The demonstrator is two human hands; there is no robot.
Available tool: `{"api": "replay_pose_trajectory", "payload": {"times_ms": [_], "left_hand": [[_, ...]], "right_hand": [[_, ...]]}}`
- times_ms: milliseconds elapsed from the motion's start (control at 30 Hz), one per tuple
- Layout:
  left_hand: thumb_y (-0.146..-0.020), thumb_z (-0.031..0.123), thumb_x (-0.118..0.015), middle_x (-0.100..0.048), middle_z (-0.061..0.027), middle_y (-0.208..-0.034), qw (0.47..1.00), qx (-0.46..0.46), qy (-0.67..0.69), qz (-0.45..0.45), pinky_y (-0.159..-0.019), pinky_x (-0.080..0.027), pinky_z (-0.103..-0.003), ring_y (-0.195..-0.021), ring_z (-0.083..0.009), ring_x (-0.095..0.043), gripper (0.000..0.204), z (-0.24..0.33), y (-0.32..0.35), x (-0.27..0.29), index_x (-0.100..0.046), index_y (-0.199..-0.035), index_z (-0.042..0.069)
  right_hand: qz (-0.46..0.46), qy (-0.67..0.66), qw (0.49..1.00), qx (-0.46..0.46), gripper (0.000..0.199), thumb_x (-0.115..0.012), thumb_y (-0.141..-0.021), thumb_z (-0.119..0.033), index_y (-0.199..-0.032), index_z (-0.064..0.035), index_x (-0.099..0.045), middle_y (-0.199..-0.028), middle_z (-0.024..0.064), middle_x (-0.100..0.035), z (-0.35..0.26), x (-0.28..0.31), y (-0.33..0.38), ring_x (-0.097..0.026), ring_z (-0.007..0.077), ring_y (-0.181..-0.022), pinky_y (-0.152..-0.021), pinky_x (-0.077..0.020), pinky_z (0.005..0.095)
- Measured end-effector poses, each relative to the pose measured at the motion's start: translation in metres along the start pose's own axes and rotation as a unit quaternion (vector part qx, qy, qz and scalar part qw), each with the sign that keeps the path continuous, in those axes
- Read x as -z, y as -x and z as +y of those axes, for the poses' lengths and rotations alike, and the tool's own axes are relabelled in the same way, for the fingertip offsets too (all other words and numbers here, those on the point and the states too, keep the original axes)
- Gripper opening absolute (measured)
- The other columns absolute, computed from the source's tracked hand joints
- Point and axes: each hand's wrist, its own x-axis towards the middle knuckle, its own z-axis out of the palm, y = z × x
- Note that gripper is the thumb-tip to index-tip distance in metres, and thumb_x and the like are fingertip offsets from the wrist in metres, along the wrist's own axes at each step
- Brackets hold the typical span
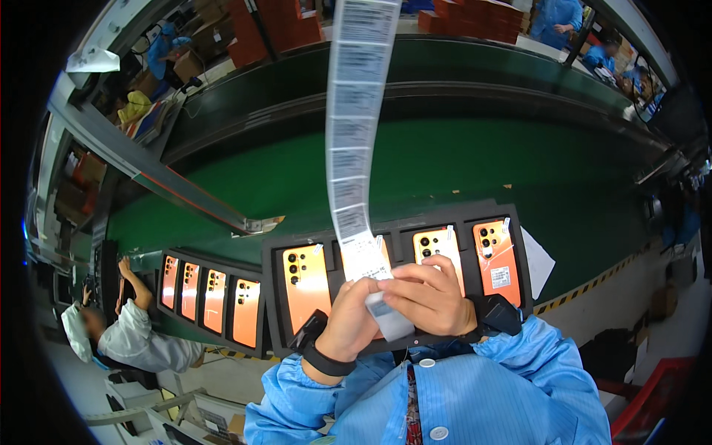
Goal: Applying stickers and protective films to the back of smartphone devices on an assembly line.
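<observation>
A long strip of white printed labels [350, 141] comes down from the top of the view into my two hands. My left hand [347, 322] is closed on the strip near its lower end, thumb on top. From the other side, the fingers of my right hand [434, 300] pinch the strip beside my left thumb. Beneath my hands lies a black foam tray [273, 297] with several orange phones, backs up. The leftmost phone [302, 278] shows plainly; the strip and my hands partly cover the middle ones. On the rightmost phone [493, 248] sits a white printed label [501, 278].
Another tray of orange phones [246, 311] stands to the left, near a seated person [141, 337]. A green conveyor belt [445, 156] runs beyond the trays, with a metal post [185, 194] at its left. A white sheet [535, 263] sticks out by the right tray edge.
</observation>
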Motion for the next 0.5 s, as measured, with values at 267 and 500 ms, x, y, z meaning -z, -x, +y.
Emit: {"api": "replay_pose_trajectory", "payload": {"times_ms": [267, 500], "left_hand": [[-0.074, 0.0, -0.044, -0.06, -0.0097, -0.081, 0.703, -0.28, -0.653, 0.012, -0.067, -0.048, -0.034, -0.074, -0.0229, -0.058, 0.028, 0.048, -0.037, 0.011, -0.062, -0.095, 0.0], [-0.073, 0.005, -0.053, -0.056, -0.0107, -0.078, 0.387, -0.341, -0.857, 0.005, -0.068, -0.039, -0.04, -0.078, -0.0273, -0.055, 0.024, 0.023, -0.065, 0.015, -0.066, -0.092, 0.007]], "right_hand": [[0.13, -0.147, 0.951, -0.237, 0.022, -0.07, -0.065, 0.004, -0.086, -0.0004, -0.064, -0.082, 0.0091, -0.06, 0.008, 0.033, 0.011, -0.054, 0.025, -0.078, -0.069, -0.0444, 0.0338], [0.161, -0.107, 0.942, -0.273, 0.023, -0.068, -0.068, 0.005, -0.09, 0.0015, -0.063, -0.078, 0.0094, -0.06, 0.014, 0.038, 0.022, -0.055, 0.025, -0.075, -0.067, -0.0438, 0.0326]]}}
